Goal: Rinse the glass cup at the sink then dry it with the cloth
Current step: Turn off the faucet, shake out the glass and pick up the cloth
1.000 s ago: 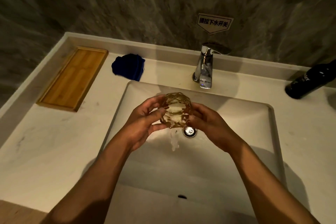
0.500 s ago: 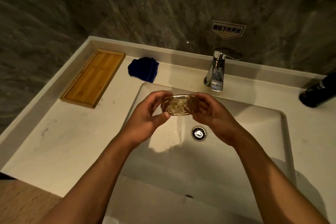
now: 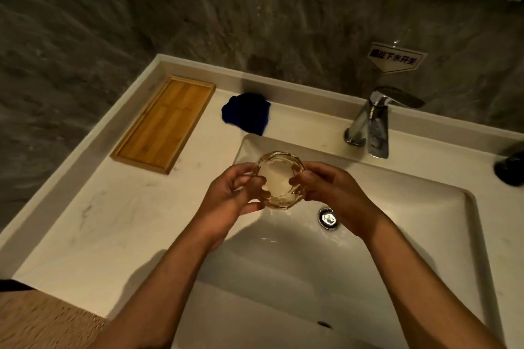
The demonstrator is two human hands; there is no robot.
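Observation:
A faceted amber glass cup (image 3: 279, 178) is held over the left part of the white sink basin (image 3: 425, 235), its mouth turned toward me. My left hand (image 3: 229, 198) grips its left side and my right hand (image 3: 334, 193) grips its right side. A thin trickle of water falls from the cup into the basin. The dark blue cloth (image 3: 247, 114) lies crumpled on the counter behind the basin's left corner. The chrome faucet (image 3: 374, 122) stands at the back right; no water runs from it.
A bamboo tray (image 3: 164, 123) rests on the counter at the left. A dark bottle (image 3: 510, 167) lies at the right edge. The drain plug (image 3: 328, 217) sits in the basin. A stone wall with a small sign (image 3: 394, 58) rises behind.
The cup has been turned from tipped-over and pouring to mouth facing me, and both hands have carried it leftward away from the drain. My view has shifted left.

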